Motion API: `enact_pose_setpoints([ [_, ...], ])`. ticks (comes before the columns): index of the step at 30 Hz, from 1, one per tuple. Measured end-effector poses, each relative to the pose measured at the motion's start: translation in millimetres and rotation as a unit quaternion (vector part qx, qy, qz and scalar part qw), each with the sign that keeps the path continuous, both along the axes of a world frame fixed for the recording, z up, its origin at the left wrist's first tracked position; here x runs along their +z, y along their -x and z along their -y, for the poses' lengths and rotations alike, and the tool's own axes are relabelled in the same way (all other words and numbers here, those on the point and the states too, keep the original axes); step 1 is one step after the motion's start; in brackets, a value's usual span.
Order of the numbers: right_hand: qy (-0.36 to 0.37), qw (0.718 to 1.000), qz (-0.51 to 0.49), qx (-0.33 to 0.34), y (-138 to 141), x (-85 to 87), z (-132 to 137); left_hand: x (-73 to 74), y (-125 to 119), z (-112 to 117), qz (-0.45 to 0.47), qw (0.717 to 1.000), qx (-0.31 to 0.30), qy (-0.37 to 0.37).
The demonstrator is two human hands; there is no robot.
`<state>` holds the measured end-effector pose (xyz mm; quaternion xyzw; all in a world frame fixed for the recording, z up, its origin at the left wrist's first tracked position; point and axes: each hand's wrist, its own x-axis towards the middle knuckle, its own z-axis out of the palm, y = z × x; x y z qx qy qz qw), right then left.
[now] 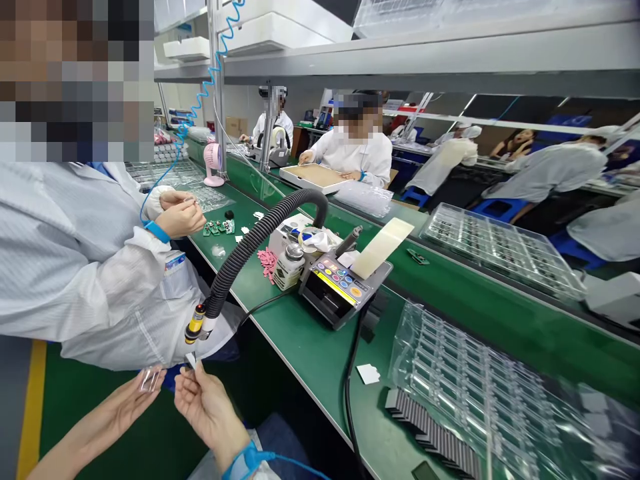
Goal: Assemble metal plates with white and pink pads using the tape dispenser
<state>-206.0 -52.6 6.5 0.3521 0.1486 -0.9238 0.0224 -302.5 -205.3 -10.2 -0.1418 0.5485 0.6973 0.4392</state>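
At the bottom of the view, my left hand [131, 401] holds a small transparent plastic piece [150, 380] between its fingers. My right hand [207, 407] pinches a small white piece [191, 360] at its fingertips, close to the nozzle end of a black ribbed hose [240, 243]. The two hands are apart, and both hang below the edge of the green workbench [310, 353]. A co-worker's hands [180, 215] work further along the bench, above several small green circuit boards [219, 227]. Whatever those hands hold is too small to tell.
A grey control unit [340, 288] with coloured buttons stands on the bench beside pink pieces. Large transparent trays [465, 373] lie to the right. A metal shelf [430, 57] runs overhead, and other workers in white smocks sit beyond the bench.
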Motion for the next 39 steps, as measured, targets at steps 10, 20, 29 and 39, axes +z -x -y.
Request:
enact_pose_setpoints([
  [10, -0.053, 0.995, 0.053, -0.069, -33, -13.2, -35, -6.8, -16, -81, 0.006, 0.989, -0.143, -0.033],
  [20, -0.424, 0.902, -0.02, 0.079, 0, 2.5, -10, -9.1, -14, -22, -0.174, 0.971, -0.121, 0.107],
  [29, -0.732, 0.677, -0.029, 0.073, -52, 18.3, -30, 2.6, -33, -68, -0.301, 0.935, -0.173, 0.075],
  [39, -0.794, 0.59, -0.03, -0.145, -184, 62.6, -50, 88.6, -139, -115, -0.702, 0.648, -0.256, -0.146],
])
